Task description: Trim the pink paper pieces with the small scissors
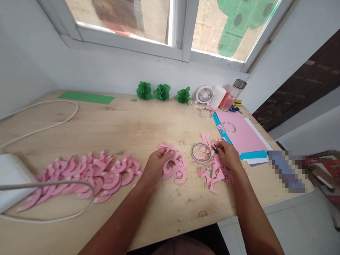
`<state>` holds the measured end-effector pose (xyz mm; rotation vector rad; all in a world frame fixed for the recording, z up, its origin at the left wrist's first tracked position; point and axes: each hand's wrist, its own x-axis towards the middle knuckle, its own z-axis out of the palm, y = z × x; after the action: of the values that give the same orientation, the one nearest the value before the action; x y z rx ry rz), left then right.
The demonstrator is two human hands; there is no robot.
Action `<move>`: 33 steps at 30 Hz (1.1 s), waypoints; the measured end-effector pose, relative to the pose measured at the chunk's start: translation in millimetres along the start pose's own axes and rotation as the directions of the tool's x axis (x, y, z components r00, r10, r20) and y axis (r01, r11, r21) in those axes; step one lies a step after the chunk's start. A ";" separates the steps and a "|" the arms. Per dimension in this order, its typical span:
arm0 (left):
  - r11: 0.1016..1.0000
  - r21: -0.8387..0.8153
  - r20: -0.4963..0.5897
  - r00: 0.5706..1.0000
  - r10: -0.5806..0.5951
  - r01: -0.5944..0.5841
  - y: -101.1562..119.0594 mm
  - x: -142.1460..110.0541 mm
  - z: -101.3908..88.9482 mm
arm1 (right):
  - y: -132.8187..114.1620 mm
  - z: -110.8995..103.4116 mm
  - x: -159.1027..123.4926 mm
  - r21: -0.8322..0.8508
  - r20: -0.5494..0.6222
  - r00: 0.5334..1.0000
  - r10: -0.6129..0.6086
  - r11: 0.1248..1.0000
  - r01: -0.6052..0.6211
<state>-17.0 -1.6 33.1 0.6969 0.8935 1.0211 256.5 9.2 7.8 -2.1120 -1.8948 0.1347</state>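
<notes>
Pink paper piece point(174, 154), just below frame centre: pinched between left fingers point(160, 152), best held lightly to avoid creasing. Gripped in closed right fingers point(220, 144), right of centre: dark tool point(214, 149), exact kind unclear.

A pale wooden table point(127, 124) carries a round white desk fan point(204, 94), three ruffled green paper ornaments point(162, 92) lined up to its left. Jagged pink paper scraps point(217, 165) lie in front of the fan, curved pink paper strips point(90, 171) heaped well to its left.
</notes>
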 end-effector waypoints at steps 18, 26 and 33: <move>1.000 0.014 -0.013 1.000 0.007 -0.007 -0.5 1.0 0.0 | -2.1 1.4 -0.4 0.013 -0.028 0.999 0.019 1.000 -0.018; 1.000 -0.007 0.007 1.000 0.000 0.000 -3.5 1.9 -2.9 | -5.5 3.7 2.6 -0.034 -0.052 0.998 0.040 0.999 -0.042; 1.000 -0.009 0.003 1.000 -0.007 0.007 -3.3 1.4 -3.0 | -5.7 11.9 3.5 -0.172 -0.102 0.995 0.015 0.985 -0.033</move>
<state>-17.9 -1.3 28.5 0.6873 0.8877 1.0170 248.3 15.0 -1.5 -2.2082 -1.8839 -0.1342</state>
